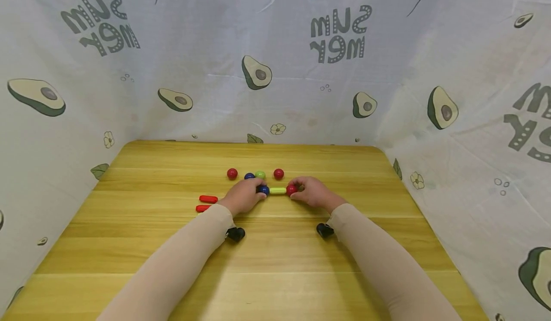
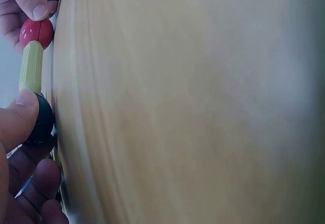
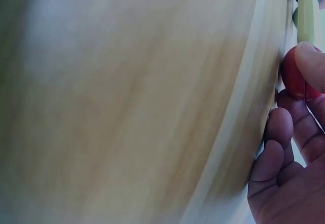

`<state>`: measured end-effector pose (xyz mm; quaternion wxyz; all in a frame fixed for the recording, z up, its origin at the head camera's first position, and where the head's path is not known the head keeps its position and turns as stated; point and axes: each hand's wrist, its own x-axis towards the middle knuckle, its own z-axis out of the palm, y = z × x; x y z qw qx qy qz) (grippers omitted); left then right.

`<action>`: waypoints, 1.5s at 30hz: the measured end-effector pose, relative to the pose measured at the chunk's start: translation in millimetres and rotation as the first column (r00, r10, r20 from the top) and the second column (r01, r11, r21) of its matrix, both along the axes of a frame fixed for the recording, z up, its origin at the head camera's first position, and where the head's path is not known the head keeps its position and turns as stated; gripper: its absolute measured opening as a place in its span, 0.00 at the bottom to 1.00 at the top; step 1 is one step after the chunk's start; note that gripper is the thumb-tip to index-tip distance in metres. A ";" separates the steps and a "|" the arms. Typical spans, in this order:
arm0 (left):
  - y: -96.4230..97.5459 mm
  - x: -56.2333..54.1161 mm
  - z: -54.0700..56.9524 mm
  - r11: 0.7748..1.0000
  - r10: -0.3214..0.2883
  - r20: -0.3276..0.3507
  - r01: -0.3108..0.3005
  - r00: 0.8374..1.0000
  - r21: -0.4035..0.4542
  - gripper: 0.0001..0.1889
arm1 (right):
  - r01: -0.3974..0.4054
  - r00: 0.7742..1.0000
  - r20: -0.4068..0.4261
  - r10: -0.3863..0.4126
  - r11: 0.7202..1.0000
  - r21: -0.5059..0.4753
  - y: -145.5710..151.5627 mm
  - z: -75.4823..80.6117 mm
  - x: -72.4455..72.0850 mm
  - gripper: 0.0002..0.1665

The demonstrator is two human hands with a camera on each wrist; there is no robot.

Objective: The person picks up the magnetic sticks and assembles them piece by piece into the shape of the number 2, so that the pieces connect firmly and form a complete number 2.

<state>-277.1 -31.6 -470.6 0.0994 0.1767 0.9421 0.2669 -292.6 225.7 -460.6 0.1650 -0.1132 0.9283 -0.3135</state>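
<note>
A light yellow-green rod (image 1: 278, 191) lies between a blue ball (image 1: 264, 190) and a red ball (image 1: 291, 190), joined end to end in a row. My left hand (image 1: 244, 196) pinches the blue ball between thumb and fingers. On the other end, my right hand (image 1: 315, 193) pinches the red ball. The left wrist view has the rod (image 2: 31, 67) touching both the red ball (image 2: 36, 33) and the dark blue ball (image 2: 41, 120). From the right wrist, the red ball (image 3: 293, 74) sits under my thumb.
Behind the hands stand a red ball (image 1: 232, 173), a blue ball (image 1: 249, 176), a green ball (image 1: 260, 174) and another red ball (image 1: 279, 173). Red rods (image 1: 208, 199) lie left of my left hand, partly hidden by it. Printed cloth (image 1: 284, 105) surrounds the wooden table (image 1: 275, 273).
</note>
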 end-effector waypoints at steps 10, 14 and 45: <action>-0.7 -0.2 2.4 1.000 -0.009 -0.010 0.009 1.000 -0.023 0.24 | -0.007 1.000 -0.010 0.007 1.000 -0.007 1.0 -0.3 -0.5 0.22; -1.1 -1.0 2.5 1.000 -0.016 -0.007 0.016 1.000 -0.026 0.24 | -0.010 1.000 -0.001 0.010 1.000 -0.009 3.5 -1.4 -0.8 0.24; -2.6 -3.9 1.0 0.998 -0.017 -0.010 0.016 1.000 -0.054 0.26 | -0.026 0.999 0.028 0.028 0.998 -0.065 10.2 -0.8 -2.1 0.26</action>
